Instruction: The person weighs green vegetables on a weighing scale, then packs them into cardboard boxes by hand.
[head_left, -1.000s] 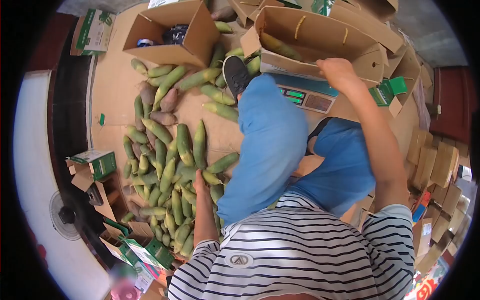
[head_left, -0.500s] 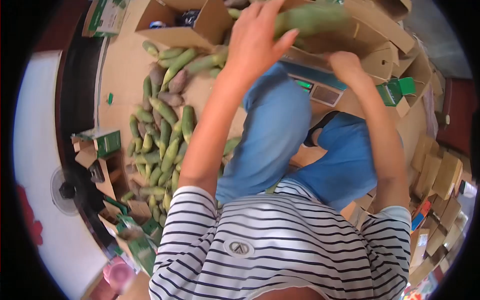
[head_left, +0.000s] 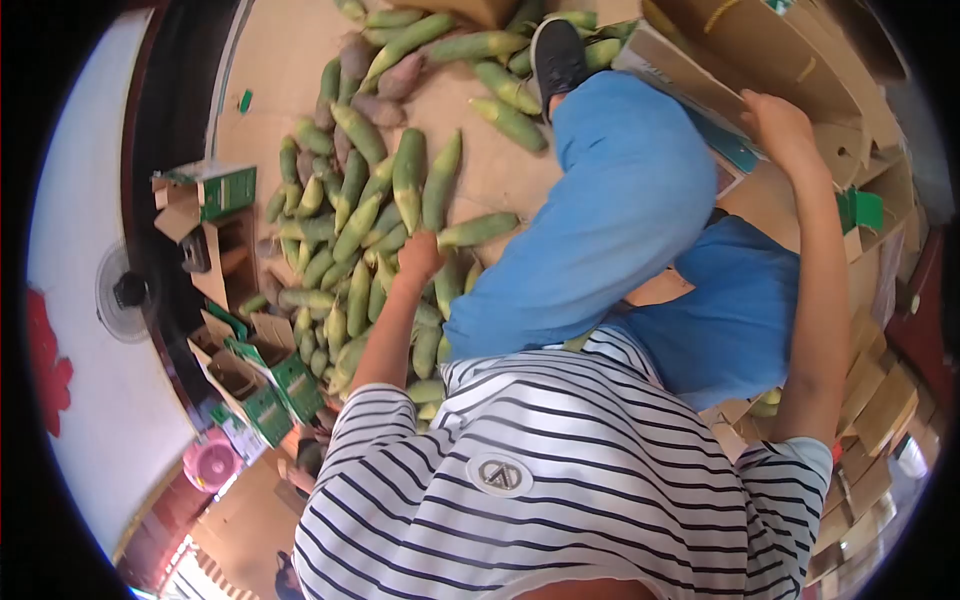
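My left hand [head_left: 420, 257] is down at the pile of green radishes, its fingers curled at the lower end of a long green radish [head_left: 407, 180]. Another radish [head_left: 441, 182] lies just to the right of that one. My right hand [head_left: 780, 128] grips the upper edge of an open cardboard box [head_left: 690, 85], fingers bent over the rim. What lies deep in the box is out of sight. Partly hidden behind the box wall is a scale [head_left: 728, 150].
Purplish radishes [head_left: 400, 77] lie among the green ones. My bent knee [head_left: 650, 170] and shoe [head_left: 558, 62] stand between pile and box. Green cartons [head_left: 228, 192] line the left side, with a pink fan [head_left: 212, 460] lower down. Flattened cardboard [head_left: 885, 400] is stacked at right.
My left hand has left the box, where it held a green radish, and come down to the pile without it. My right hand stays on the box edge. The view has shifted.
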